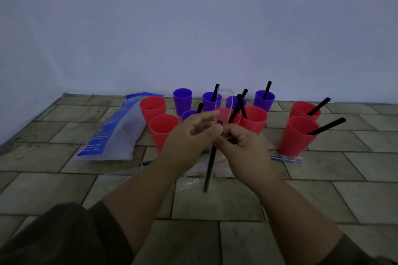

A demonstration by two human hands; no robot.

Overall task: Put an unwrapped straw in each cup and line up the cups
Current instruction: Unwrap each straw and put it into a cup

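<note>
My right hand (239, 146) grips a black straw (209, 170) near its top; the straw hangs down toward the floor. My left hand (189, 135) pinches the clear wrapper (226, 105) that rises above both hands. Behind them stand red and purple cups on the tiled floor. Two red cups at the left (152, 107) (162, 129) and one purple cup (182, 101) hold no straw. Two red cups at the right (303, 112) (296, 135) each hold a black straw, as do several cups in the middle.
A white and blue plastic bag (114, 133) lies on the floor at the left. Clear wrappers (200, 176) lie under my hands, and a wrapped straw (285, 159) lies by the right cups. A pale wall (193, 28) rises behind the cups.
</note>
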